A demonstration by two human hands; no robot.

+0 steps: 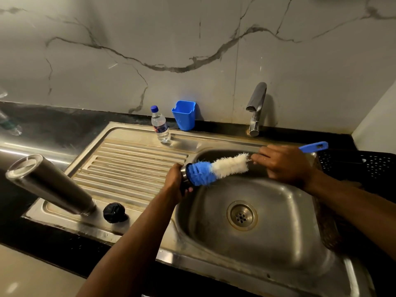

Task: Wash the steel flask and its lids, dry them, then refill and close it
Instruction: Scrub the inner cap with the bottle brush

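Steel is the main material here: 1 steel flask (50, 185) stands upside down at the lower left of the frame, on the ribbed drainboard of the sink (132, 163). Just beside it lies 1 black lid (114, 212). Near the middle of the frame the left hand (174, 184) is clenched around 1 steel lid cup (183, 173), held over the left edge of the basin. The right hand (282, 163) grasps the handle of 1 bottle brush (216, 168), and the blue bristles touch the mouth of the cup. So both grips are closed, each on 1 thing. At the back of the counter (53, 123) I count 1 plastic water bottle (159, 125), 1 blue holder (184, 115) and 1 tap (256, 108). At the left edge a second bottle (9, 125) lies, partly cut off.
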